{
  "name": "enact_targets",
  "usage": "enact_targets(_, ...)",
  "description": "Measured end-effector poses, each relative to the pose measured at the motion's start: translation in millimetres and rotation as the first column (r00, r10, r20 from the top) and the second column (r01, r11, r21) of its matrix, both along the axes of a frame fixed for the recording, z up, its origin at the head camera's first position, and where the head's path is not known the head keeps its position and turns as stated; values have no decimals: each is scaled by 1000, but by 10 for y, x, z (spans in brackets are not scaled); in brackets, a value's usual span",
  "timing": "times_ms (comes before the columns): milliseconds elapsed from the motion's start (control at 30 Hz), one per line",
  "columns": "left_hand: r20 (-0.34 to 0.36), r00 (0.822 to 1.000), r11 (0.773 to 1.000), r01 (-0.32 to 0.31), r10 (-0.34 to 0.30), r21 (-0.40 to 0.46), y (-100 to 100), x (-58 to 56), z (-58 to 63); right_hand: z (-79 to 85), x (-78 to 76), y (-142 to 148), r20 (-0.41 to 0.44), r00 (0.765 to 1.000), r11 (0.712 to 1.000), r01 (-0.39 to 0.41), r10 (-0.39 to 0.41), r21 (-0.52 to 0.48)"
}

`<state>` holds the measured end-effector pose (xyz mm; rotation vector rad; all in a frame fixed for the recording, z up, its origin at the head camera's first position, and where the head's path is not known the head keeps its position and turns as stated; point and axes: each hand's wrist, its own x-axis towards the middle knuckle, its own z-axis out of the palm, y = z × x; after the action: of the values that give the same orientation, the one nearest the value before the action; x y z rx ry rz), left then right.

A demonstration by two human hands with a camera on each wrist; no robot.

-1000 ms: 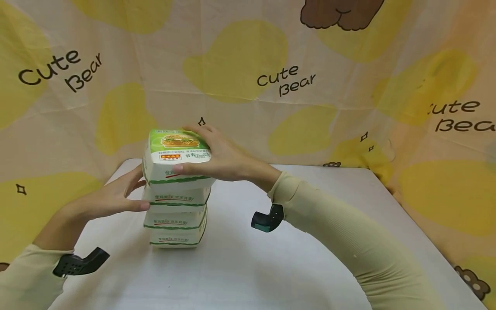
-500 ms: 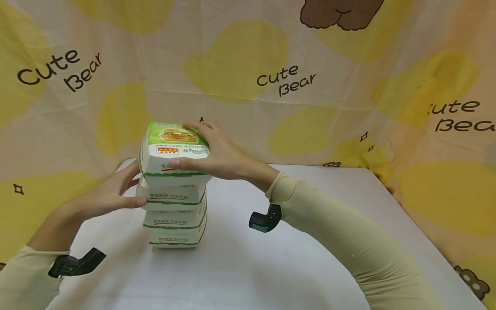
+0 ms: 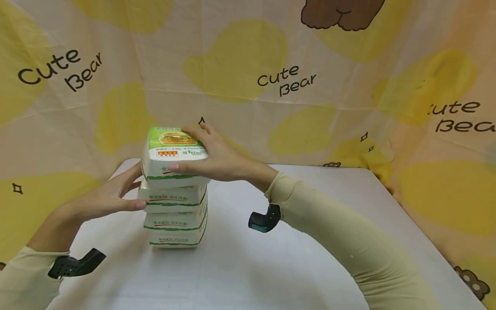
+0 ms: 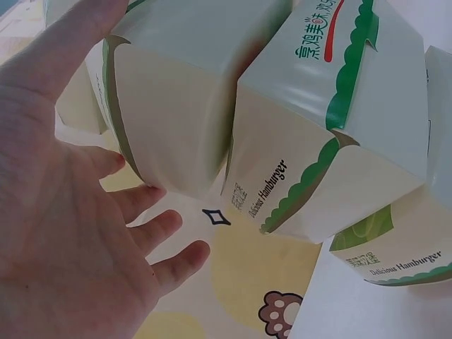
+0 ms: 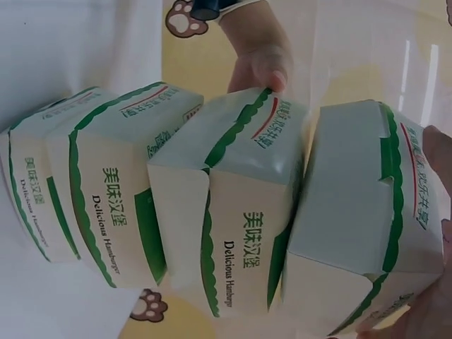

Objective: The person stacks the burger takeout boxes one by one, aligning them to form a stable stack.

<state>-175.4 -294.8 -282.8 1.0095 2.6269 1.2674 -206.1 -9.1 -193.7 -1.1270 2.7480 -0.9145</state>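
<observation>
Several white-and-green paper burger boxes stand in one stack, left of the middle in the head view. My right hand grips the top burger box from its right side, thumb on the front and fingers over the back edge. My left hand is at the left of the second burger box; its thumb touches that box's front left edge. In the left wrist view the left fingers are spread and fairly straight beside the box. Below stand the third box and the bottom box.
The stack stands on a white table. Behind and beside it hangs a yellow-and-beige cloth with "Cute Bear" lettering. Black camera mounts sit on both wrists.
The top two boxes and both hands shifted slightly left and up, then came down a little. The second box now sits more in line over the lower boxes, which have not moved.
</observation>
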Motion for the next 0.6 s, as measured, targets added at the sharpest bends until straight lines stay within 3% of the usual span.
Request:
enact_targets(133, 5, 1000, 1000, -14, 14, -7, 10, 10, 3, 25, -6, 34, 36, 998, 996, -59, 57, 66)
enact_targets(233, 9, 999, 999, -38, 39, -29, 11, 24, 3, 19, -8, 22, 30, 996, 996, -84, 83, 42)
enact_targets(400, 28, 998, 998, -56, 57, -41, 0, 42, -13, -19, 11, -47, 6, 999, 997, -46, 46, -56)
enact_targets(600, 14, 999, 998, -48, 48, -29, -22, 38, -36, -35, 37, -97, -34, 999, 999, -25, 24, -47)
